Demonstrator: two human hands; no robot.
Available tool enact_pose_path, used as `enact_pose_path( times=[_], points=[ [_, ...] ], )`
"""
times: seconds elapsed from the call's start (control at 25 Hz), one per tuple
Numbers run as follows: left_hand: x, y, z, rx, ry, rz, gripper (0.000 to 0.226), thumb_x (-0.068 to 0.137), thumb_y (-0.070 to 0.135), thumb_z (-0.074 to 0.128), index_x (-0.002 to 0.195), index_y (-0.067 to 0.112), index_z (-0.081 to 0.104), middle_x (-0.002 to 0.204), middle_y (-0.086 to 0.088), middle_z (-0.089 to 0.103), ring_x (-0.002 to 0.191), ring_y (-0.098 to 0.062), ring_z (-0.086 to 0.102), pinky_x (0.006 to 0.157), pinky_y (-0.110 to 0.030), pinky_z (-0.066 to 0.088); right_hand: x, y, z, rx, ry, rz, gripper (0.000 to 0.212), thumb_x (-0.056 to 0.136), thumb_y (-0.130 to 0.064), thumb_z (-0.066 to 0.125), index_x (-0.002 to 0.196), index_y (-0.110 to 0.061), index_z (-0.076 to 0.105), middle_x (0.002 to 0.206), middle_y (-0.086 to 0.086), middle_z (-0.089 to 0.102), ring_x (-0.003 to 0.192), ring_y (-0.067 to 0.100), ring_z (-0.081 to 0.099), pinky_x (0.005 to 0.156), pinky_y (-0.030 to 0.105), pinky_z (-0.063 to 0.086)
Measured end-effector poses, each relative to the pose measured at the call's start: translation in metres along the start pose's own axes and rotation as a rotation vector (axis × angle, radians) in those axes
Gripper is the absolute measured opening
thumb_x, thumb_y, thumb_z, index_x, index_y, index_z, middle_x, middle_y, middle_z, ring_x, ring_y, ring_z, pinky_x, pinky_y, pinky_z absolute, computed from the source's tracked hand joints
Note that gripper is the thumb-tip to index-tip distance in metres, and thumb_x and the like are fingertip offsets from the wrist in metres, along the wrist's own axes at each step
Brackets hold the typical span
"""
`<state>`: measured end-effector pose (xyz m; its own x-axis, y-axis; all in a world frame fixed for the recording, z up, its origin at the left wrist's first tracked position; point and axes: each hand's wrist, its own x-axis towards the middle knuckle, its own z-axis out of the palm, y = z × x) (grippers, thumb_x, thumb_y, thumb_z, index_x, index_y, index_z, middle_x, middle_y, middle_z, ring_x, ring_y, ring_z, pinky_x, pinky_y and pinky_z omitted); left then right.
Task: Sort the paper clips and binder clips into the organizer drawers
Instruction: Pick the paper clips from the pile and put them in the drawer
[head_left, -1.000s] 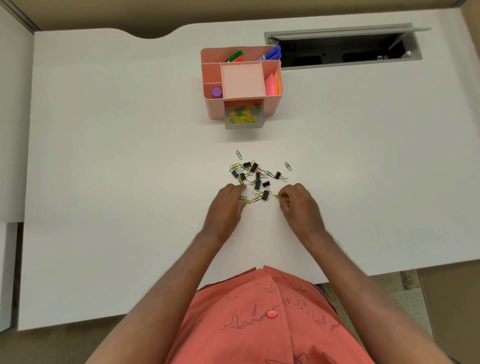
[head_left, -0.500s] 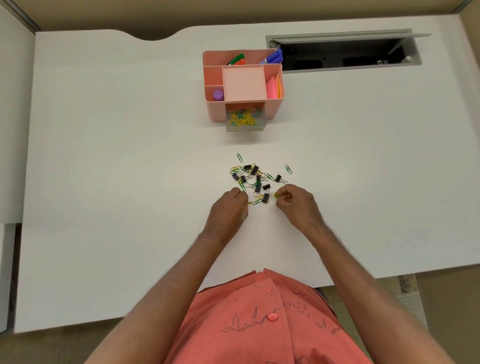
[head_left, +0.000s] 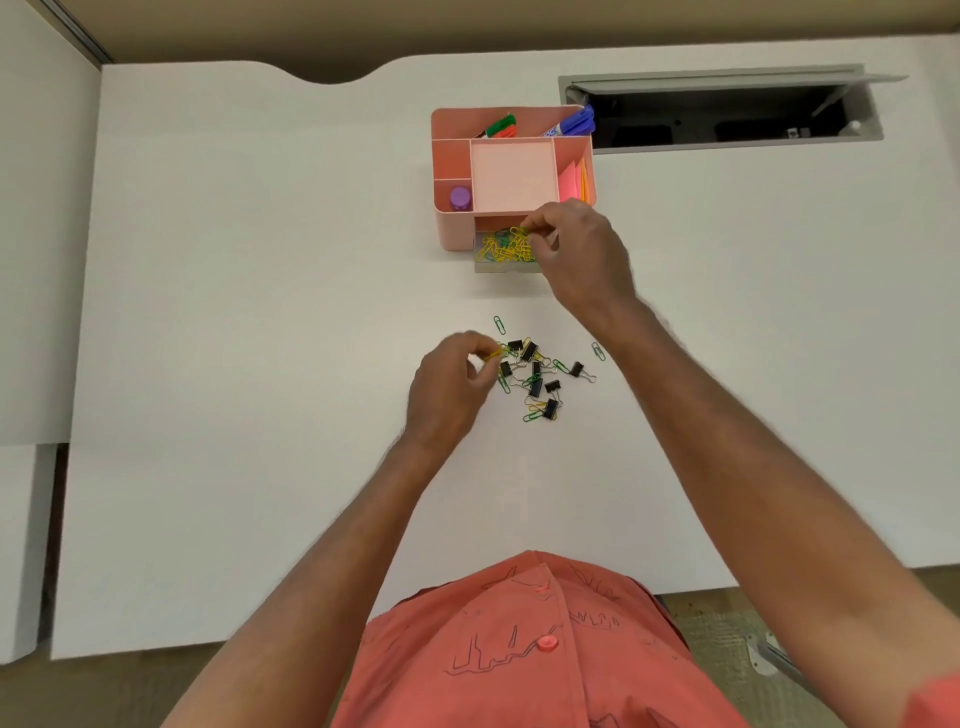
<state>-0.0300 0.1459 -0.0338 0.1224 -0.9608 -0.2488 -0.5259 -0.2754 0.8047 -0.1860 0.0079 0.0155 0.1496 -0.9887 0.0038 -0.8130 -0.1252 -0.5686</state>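
R hand (head_left: 576, 254) is up over the open drawer (head_left: 501, 266) at the organizer's front, thumb and forefinger pinched on a yellow paper clip (head_left: 519, 232) held just above the clips already in there. L hand (head_left: 449, 387) is lower, at the left edge of the loose pile (head_left: 535, 376), fingers curled, thumb and forefinger pinching another yellow clip (head_left: 493, 355) at its tip.

Drawer is pulled out toward the person, clear-ish walls, holds a heap of mostly yellow paper clips w/ a few green ones (head_left: 506, 248). R hand covers its right part, so can't tell what lies there.

Pile sits on the white desk (head_left: 234, 312) between the two forearms, well apart from the drawer. It's a mix: black binder clips (head_left: 552, 386) w/ wire handles, green paper clips tangled among them, some yellow. Two green clips lie apart from the rest: one just above the pile (head_left: 500, 325), one at its right by the R forearm (head_left: 598, 351). One more green clip (head_left: 531, 416) at the near edge, touching a binder clip.

Pink organizer (head_left: 454, 228) stands beyond the pile: top has compartments, w/ a purple cap (head_left: 460, 198) at front left, markers (head_left: 501, 126) green/red and blue at the back, pink and orange sticky notes (head_left: 571, 183) at right, flat pink square in the middle. Behind and right of it, an open cable hatch (head_left: 722, 117) in the desk. Coral buttoned shirt (head_left: 524, 649) at bottom.
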Motion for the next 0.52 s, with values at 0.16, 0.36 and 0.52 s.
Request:
enact_pose_path(
  times=[0.16, 0.36, 0.52],
  points=[
    [0.044, 0.028, -0.020, 0.044, 0.140, 0.064, 0.005, 0.090, 0.031, 0.068, 0.094, 0.033, 0.069, 0.097, 0.019, 0.069, 0.068, -0.006, 0.060, 0.070, -0.035, 0.056, 0.016, 0.006, 0.011, -0.146, -0.064, -0.018, 0.025, 0.101, -0.024, 0.055, 0.119, -0.026, 0.073, 0.118, -0.001, 0.069, 0.110, 0.021, 0.062, 0.085, 0.040, 0.056],
    [0.099, 0.052, -0.021, 0.193, 0.221, 0.146, 0.011, 0.091, 0.031, 0.067, 0.101, 0.034, 0.069, 0.100, 0.017, 0.070, 0.085, -0.007, 0.064, 0.071, -0.030, 0.052, -0.004, 0.022, 0.007, 0.087, 0.081, 0.024, 0.021, 0.098, -0.022, 0.056, 0.107, -0.031, 0.073, 0.112, -0.012, 0.068, 0.085, 0.006, 0.061, 0.074, 0.027, 0.053],
    [0.123, 0.057, -0.017, 0.328, 0.201, 0.138, 0.017, 0.091, 0.033, 0.066, 0.107, 0.033, 0.072, 0.104, 0.012, 0.074, 0.096, -0.017, 0.068, 0.075, -0.032, 0.051, -0.046, 0.056, 0.005, 0.176, 0.143, 0.167, 0.021, 0.097, -0.017, 0.056, 0.104, -0.029, 0.071, 0.105, -0.012, 0.064, 0.071, 0.004, 0.060, 0.069, 0.019, 0.048]
  ],
)
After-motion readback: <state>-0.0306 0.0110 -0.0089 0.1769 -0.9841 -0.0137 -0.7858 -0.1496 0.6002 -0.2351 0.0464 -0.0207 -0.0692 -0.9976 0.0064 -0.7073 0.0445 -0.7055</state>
